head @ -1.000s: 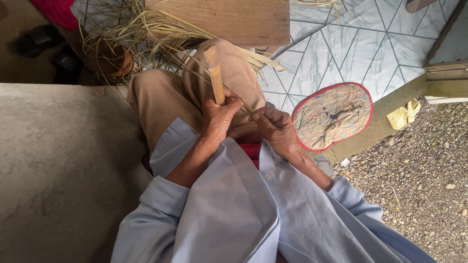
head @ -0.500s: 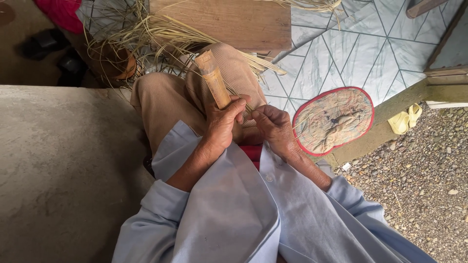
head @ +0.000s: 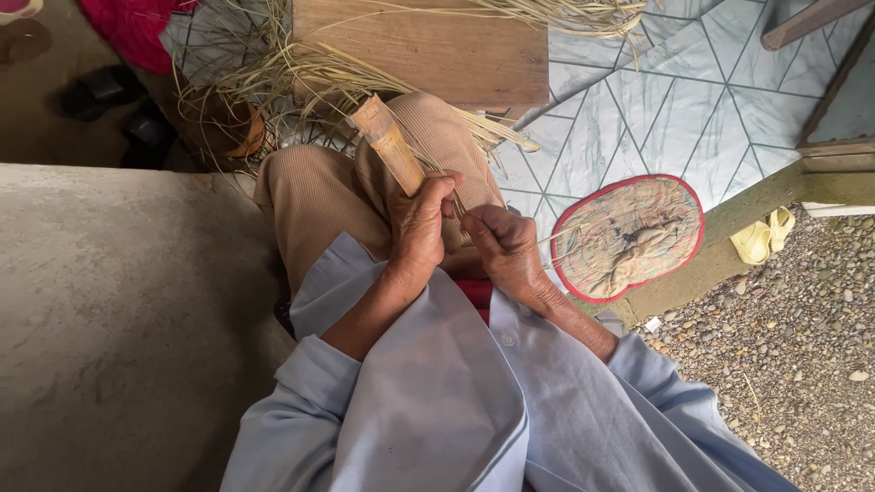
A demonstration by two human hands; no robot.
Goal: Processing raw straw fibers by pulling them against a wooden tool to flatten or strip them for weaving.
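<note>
My left hand (head: 421, 223) grips the lower end of a short bamboo piece (head: 387, 141) that points up and away over my knees. Beside it, my right hand (head: 504, 246) is closed with the fingers pinched on a thin pale strip (head: 474, 202) running up from the bamboo; the strip is hard to make out. Both hands rest over my lap, on tan trousers (head: 319, 196). Long dry fibre strands (head: 301, 73) fan out past my knees.
A wooden board (head: 428, 46) lies ahead on the tiled floor (head: 656, 100). An oval red-edged mat (head: 629, 237) sits to the right, by a step and gravel (head: 784, 346). A concrete slab (head: 118, 310) fills the left. Dark sandals (head: 100, 91) lie at the far left.
The bamboo piece has risen and tilted further out from my lap, showing more of its length. My left hand shifted its hold along it; the right hand stayed close beside.
</note>
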